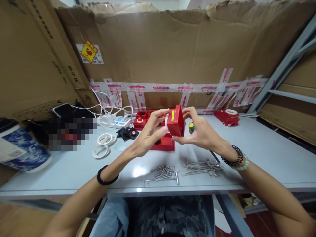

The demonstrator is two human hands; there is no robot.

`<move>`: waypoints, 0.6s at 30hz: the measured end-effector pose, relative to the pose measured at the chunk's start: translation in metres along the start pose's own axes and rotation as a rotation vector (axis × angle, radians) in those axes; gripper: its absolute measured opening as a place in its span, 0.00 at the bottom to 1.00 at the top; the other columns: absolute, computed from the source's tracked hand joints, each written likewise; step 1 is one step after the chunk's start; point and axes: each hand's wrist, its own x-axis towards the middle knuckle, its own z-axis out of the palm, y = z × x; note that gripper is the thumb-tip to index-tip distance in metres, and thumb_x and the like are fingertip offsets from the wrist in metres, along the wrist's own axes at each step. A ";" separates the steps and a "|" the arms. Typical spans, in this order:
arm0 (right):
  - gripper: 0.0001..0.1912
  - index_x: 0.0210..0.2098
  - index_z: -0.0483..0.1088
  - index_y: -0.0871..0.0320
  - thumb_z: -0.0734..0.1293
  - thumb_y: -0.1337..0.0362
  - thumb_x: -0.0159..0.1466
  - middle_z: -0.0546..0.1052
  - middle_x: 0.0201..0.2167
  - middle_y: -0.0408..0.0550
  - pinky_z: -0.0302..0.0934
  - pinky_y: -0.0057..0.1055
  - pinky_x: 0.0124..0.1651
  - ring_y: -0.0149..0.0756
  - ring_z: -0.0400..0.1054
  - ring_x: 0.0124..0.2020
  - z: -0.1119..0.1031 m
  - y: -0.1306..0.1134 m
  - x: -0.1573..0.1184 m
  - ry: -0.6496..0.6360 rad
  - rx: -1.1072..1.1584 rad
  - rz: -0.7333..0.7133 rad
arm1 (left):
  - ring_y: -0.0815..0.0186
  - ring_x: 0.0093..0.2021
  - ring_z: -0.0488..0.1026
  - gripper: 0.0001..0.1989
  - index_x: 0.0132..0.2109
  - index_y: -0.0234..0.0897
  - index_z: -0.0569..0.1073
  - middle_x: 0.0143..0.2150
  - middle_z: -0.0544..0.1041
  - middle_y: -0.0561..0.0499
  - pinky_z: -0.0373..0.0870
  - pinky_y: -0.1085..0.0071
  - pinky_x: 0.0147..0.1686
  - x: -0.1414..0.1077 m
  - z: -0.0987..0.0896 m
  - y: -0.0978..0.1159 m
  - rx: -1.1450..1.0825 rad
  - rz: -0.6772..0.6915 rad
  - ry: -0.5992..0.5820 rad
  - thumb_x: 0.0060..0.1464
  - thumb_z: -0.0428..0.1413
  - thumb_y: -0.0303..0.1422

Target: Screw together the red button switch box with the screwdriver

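Above the table I hold a red plastic housing [174, 122] with a yellow label and a white ring on its left side. My left hand [149, 133] is closed on the ring side. My right hand [198, 130] curves around the open right side, thumb at the lower rim and fingers at the upper rim. Just beneath the housing lies a red base part [164, 144], partly hidden by my left hand. Behind the right fingers shows a screwdriver [191, 127] with a yellow-green handle. Near the front edge lie a pile of small metal screws [166, 171] and a T-shaped metal piece [177, 178].
Other red housings [140, 120] stand behind my left hand, with another red unit [227, 118] at the back right. Metal rods [206, 167] lie front right. White rings [102, 146], black parts [127, 133] and a power strip [122, 122] are left. Cardboard [158, 49] walls the back.
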 end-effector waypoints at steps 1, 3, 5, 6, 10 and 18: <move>0.36 0.49 0.56 0.55 0.75 0.52 0.49 0.74 0.42 0.48 0.65 0.33 0.36 0.40 0.71 0.39 -0.001 0.002 0.002 -0.010 0.058 0.024 | 0.57 0.59 0.64 0.24 0.61 0.46 0.60 0.67 0.57 0.46 0.67 0.60 0.56 0.000 0.000 0.003 -0.010 0.019 -0.038 0.59 0.55 0.41; 0.32 0.47 0.58 0.54 0.75 0.54 0.49 0.74 0.44 0.47 0.65 0.33 0.40 0.39 0.71 0.42 -0.002 0.005 0.004 -0.047 0.164 0.062 | 0.59 0.58 0.66 0.26 0.60 0.47 0.60 0.66 0.58 0.47 0.69 0.63 0.53 0.000 0.000 0.005 -0.006 0.027 -0.072 0.57 0.58 0.35; 0.29 0.45 0.59 0.54 0.75 0.57 0.50 0.74 0.45 0.47 0.65 0.33 0.42 0.39 0.70 0.45 -0.003 0.006 0.004 -0.080 0.247 0.087 | 0.62 0.53 0.69 0.26 0.59 0.46 0.62 0.64 0.62 0.47 0.71 0.68 0.48 -0.001 -0.001 0.002 0.017 0.028 -0.031 0.55 0.60 0.31; 0.28 0.44 0.59 0.54 0.75 0.58 0.50 0.74 0.46 0.47 0.65 0.33 0.43 0.40 0.70 0.46 -0.002 0.006 0.004 -0.092 0.274 0.097 | 0.63 0.51 0.70 0.26 0.59 0.46 0.62 0.62 0.64 0.46 0.72 0.71 0.45 0.000 -0.001 0.001 0.028 0.019 -0.006 0.55 0.60 0.31; 0.28 0.43 0.58 0.54 0.75 0.57 0.50 0.74 0.45 0.48 0.65 0.33 0.42 0.39 0.70 0.45 -0.002 0.004 0.003 -0.119 0.309 0.091 | 0.66 0.46 0.72 0.26 0.58 0.40 0.63 0.54 0.70 0.45 0.70 0.71 0.43 0.000 -0.002 -0.002 0.000 -0.060 0.033 0.54 0.61 0.33; 0.34 0.48 0.56 0.54 0.76 0.58 0.47 0.72 0.44 0.47 0.65 0.31 0.33 0.35 0.69 0.36 0.001 0.003 0.003 -0.086 0.093 -0.085 | 0.71 0.27 0.66 0.18 0.36 0.34 0.70 0.28 0.69 0.53 0.65 0.73 0.30 0.002 0.002 -0.003 -0.194 -0.358 0.095 0.57 0.53 0.47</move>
